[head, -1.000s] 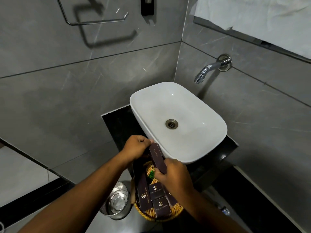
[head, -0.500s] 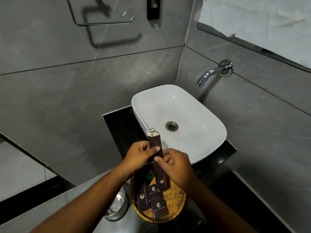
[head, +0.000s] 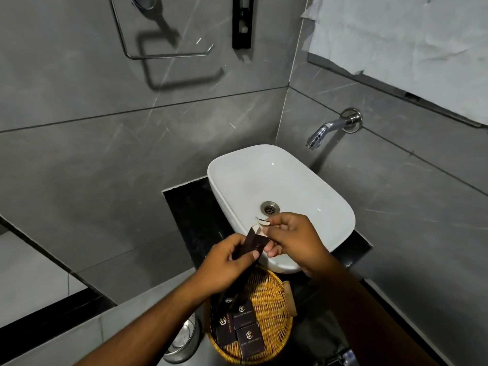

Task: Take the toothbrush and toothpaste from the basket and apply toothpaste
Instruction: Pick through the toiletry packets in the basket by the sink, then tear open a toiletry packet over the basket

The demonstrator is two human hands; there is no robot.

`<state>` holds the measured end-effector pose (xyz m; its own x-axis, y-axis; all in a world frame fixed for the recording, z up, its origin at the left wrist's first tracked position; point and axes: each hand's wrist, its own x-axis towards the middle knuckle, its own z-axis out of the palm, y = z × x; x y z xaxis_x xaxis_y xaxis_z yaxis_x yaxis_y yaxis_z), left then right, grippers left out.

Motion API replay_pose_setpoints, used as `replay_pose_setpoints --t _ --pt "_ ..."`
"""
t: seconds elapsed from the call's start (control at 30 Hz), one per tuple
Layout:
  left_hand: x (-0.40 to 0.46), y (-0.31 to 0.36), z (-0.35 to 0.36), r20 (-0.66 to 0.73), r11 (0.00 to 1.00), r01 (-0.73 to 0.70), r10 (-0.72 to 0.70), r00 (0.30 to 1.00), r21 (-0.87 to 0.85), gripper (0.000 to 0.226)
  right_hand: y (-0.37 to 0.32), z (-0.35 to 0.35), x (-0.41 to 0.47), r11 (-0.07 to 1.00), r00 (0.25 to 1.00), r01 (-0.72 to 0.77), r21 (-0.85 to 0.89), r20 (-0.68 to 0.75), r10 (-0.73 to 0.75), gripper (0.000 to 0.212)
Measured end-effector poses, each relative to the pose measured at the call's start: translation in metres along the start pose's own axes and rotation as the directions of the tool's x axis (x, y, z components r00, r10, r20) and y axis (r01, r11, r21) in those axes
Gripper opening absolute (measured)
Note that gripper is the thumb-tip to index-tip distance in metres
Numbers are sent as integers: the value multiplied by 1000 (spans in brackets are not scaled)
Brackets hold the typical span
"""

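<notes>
Black stone counter (head: 190, 207) set against grey wall tiles. On it stand a white basin (head: 303, 180), its far end toward the corner, and nearer the viewer a round wicker basket (head: 272, 313), which sits just beside the basin's near rim and contains dark printed boxes (head: 244, 331).

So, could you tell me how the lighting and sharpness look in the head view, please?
Head view: hard light casts a crisp shadow of the towel ring on the grey wall; glare spots on the tap and sink rim; wide-angle bending of tile lines; the dark box in the hands is slightly soft.
</notes>
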<state>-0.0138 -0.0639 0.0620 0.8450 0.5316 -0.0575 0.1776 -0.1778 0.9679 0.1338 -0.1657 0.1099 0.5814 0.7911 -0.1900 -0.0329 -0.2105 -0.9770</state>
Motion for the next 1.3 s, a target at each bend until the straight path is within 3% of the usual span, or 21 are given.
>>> replay_pose_setpoints --t 0.17,0.23,0.3,0.33,0.4,0.43,0.5,0.6,0.73,0.93,1.1,1.17,1.23,1.3 --pt "-4 -1 -7 185 974 135 -101 978 -182 26 19 -3 -6 975 991 -96 198 -76 113 8" --pt "2 11 -18 266 989 140 -123 956 -43 24 28 -4 -9 953 979 -173 248 -61 194 8" --pt "17 33 -31 355 956 31 -138 925 291 24 39 -1 -11 894 964 -243 377 -9 266 13" --pt "26 47 -36 401 863 -74 -155 903 500 27 46 3 -13 851 956 -270 451 21 292 16" --pt "44 77 -35 463 539 -275 -251 850 796 36 58 16 -16 771 940 -314 553 68 334 22" --pt "51 89 -30 471 387 -343 -307 827 856 37 63 23 -18 733 933 -331 594 87 350 25" --pt "61 106 -15 465 188 -425 -376 802 885 38 68 35 -19 661 920 -351 664 111 376 31" --pt "70 121 2 424 35 -457 -440 791 889 48 64 43 -16 563 894 -364 742 108 435 36" --pt "76 131 8 370 -35 -426 -433 822 904 47 62 41 -8 517 872 -331 789 45 488 39" --pt "72 140 -18 349 25 -375 -430 833 927 46 59 36 -2 606 849 -251 755 -130 513 29" --pt "60 123 -69 332 355 -212 -320 888 911 36 48 18 3 808 844 -144 572 -356 402 27" --pt "51 104 -93 277 489 -123 -257 926 863 28 40 3 5 918 834 -70 391 -481 269 31" --pt "40 80 -112 195 591 -42 -197 961 806 22 27 -16 6 997 802 -14 76 -595 56 38" --pt "30 52 -125 90 650 35 -158 983 759 20 9 -35 5 951 784 25 -309 -584 -211 41"
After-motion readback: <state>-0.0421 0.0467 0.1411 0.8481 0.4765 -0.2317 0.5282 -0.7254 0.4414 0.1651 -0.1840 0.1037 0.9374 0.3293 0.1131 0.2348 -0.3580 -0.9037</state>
